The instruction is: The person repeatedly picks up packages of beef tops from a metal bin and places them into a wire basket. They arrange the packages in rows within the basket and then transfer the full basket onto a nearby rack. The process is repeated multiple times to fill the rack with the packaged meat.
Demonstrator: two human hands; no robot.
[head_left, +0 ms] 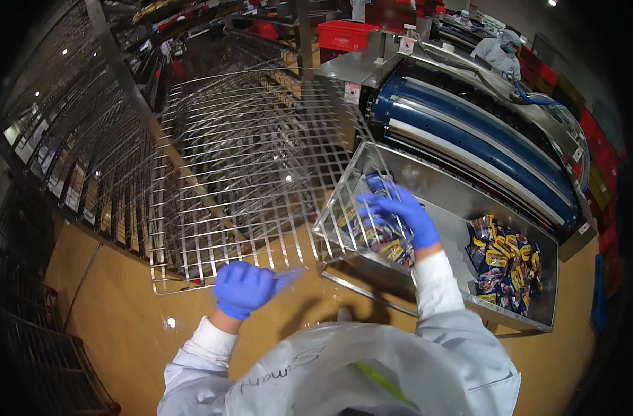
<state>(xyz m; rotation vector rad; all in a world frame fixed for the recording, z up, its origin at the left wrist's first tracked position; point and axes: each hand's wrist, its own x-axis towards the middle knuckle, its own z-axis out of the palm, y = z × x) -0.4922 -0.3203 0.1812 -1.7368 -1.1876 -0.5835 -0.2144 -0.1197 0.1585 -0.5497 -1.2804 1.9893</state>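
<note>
A large wire rack (212, 173), a grid of thin metal bars, hangs tilted in front of me. My left hand (246, 288), in a blue glove, is closed round its near edge with the thumb stretched along the bar. On the rack's right side my right hand (403, 213), gloved in blue too, has its fingers hooked round the bars. Below that hand, a metal tray (438, 201) holds printed sachets. One heap of sachets (393, 251) shows partly through the bars; another heap of sachets (507, 263) lies at the tray's right end.
Behind the tray stands a machine with blue rollers (476, 132). Tall metal racking (74, 132) rises at the left. A red crate (344, 35) sits at the back. Beyond the machine is a person in white (498, 54). The floor (115, 277) is yellowish-brown.
</note>
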